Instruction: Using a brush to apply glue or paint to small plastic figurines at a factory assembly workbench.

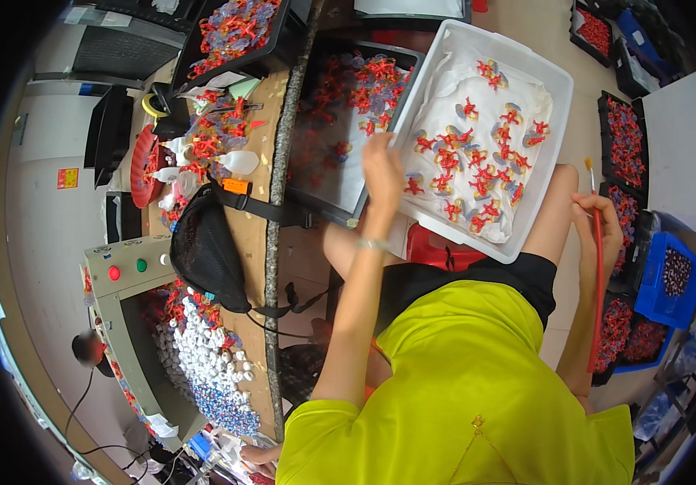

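A slim paintbrush (597,291) with a long red handle is held upright in my right hand (592,222), its bristle tip above the fingers. My left hand (383,174) is between the white plastic tray (555,121) and a black tray (353,217), close to the small red figures (369,128) at the black tray's edge. Motion blur hides its fingers and anything in them. The white tray rests over my lap, lined with white cloth. Scattered on the cloth lie several small red figures (481,174) with yellow and translucent purple parts.
At left, a workbench (260,174) carries white bottles (239,162), a black pouch (206,246), a grey machine (113,287) with buttons and heaped small white parts (190,347). Figure-filled black trays (624,141) and a blue bin (647,279) line the right. Another person's hand (259,455) shows lower left.
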`<action>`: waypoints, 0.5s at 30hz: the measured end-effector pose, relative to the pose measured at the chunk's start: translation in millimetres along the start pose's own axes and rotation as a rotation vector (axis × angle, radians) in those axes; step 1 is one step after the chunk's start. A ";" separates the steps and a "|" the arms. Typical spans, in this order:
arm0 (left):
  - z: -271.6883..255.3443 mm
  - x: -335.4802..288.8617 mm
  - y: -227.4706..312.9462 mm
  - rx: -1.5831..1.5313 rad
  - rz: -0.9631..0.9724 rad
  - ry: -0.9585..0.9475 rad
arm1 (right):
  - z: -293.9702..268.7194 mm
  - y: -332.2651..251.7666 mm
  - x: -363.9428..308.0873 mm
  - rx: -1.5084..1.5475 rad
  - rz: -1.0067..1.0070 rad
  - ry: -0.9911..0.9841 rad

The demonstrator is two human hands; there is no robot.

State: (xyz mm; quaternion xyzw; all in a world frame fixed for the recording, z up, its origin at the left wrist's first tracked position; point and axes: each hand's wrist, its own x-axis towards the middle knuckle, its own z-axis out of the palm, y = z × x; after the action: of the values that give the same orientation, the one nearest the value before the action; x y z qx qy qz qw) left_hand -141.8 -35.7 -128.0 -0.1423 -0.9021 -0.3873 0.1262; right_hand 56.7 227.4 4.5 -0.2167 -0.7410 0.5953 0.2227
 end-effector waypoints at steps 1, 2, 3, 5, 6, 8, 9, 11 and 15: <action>0.8 10.5 -33.7 0.154 -0.038 0.054 | -5.5 -1.2 -2.4 -0.014 0.041 0.015; 0.9 15.7 -71.8 0.257 -0.062 0.080 | -9.7 -1.9 -5.1 -0.028 0.081 0.030; -3.2 19.2 -112.4 0.380 -0.200 -0.022 | -10.6 -2.3 -7.3 -0.021 0.073 0.021; -3.5 26.8 -154.9 0.293 -0.592 -0.273 | -14.2 4.0 -13.0 -0.029 0.103 0.012; -5.0 21.4 -174.4 0.336 -0.459 -0.230 | -13.0 6.1 -14.1 -0.027 0.102 0.017; -7.4 14.2 -208.2 0.376 -0.331 -0.187 | -7.1 8.5 -14.9 0.028 0.115 -0.028; -6.3 16.8 -206.7 0.427 -0.287 -0.241 | -6.4 6.7 -16.7 0.020 0.119 -0.012; -2.3 19.5 -202.8 0.472 -0.241 -0.299 | 2.6 -0.3 -15.7 -0.022 0.102 -0.022; 2.7 27.9 -156.8 0.536 -0.351 -0.397 | 3.4 -2.4 -14.0 -0.016 0.101 -0.041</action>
State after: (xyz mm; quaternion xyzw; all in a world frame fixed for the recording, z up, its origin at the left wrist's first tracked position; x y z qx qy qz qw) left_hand -223.6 -132.6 -224.3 -0.0197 -0.9890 -0.1181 -0.0864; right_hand 65.9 216.1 5.1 -0.2433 -0.7381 0.6043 0.1755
